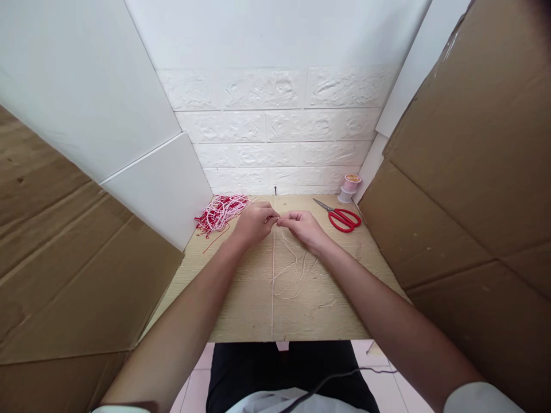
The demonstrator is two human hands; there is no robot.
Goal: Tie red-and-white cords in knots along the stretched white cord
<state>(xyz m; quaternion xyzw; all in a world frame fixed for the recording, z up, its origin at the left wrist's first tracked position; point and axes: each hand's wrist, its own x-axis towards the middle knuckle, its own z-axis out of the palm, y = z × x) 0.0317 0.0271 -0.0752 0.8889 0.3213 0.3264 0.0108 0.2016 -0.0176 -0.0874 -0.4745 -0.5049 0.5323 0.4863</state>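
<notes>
A pale cord (pixel 272 275) runs straight down the middle of the wooden board, from the nail (pixel 275 190) at the back to the front edge. Over its upper part my left hand (pixel 255 221) and my right hand (pixel 303 227) meet fingertip to fingertip. Both pinch thin cream thread (pixel 289 248) close to the straight cord; the exact grip is too small to make out. Loose loops of that thread trail below my right hand and partly under its wrist.
Tangled red and pink cords (pixel 221 213) lie at the back left. Red-handled scissors (pixel 340 217) rest at the right, with stacked thread spools (pixel 349 188) behind them. Cardboard panels (pixel 465 172) flank both sides, and a white brick-patterned wall (pixel 284 126) stands behind the wooden board (pixel 241 304).
</notes>
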